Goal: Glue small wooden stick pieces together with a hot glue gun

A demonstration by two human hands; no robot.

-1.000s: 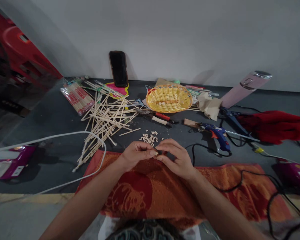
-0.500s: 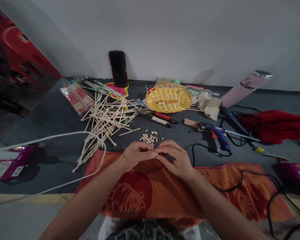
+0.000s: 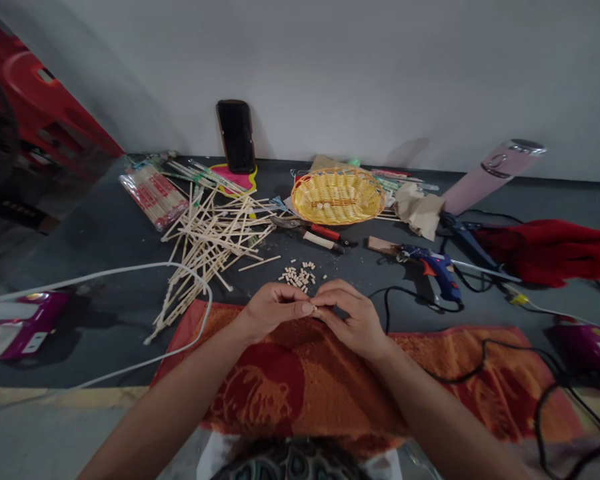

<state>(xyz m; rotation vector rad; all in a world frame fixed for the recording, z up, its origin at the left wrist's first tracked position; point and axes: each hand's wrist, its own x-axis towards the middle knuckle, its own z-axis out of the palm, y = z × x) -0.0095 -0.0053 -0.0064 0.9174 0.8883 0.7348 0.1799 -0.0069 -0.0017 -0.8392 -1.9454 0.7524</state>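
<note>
My left hand (image 3: 279, 310) and my right hand (image 3: 351, 315) meet at the fingertips above an orange towel (image 3: 330, 393). Both are closed in a pinch around a tiny pale piece of wood (image 3: 315, 309), mostly covered by the fingers. Just beyond the fingertips lies a small heap of short cut wooden stick pieces (image 3: 299, 275). Farther left, a loose pile of long thin wooden sticks (image 3: 215, 233) spreads over the dark table. Pliers with red and pale handles (image 3: 325, 241) rest behind the heap.
A yellow wicker basket (image 3: 338, 197) stands at the back. To the right are a blue glue gun (image 3: 437, 270), a pink bottle (image 3: 495, 175) and a red cloth (image 3: 555, 250). A phone (image 3: 237, 137) leans on the wall. A white cable (image 3: 130, 268) loops at left; purple power strips sit both sides.
Almost nothing differs. The fingers of both hands have shifted very slightly around the tiny wooden piece.
</note>
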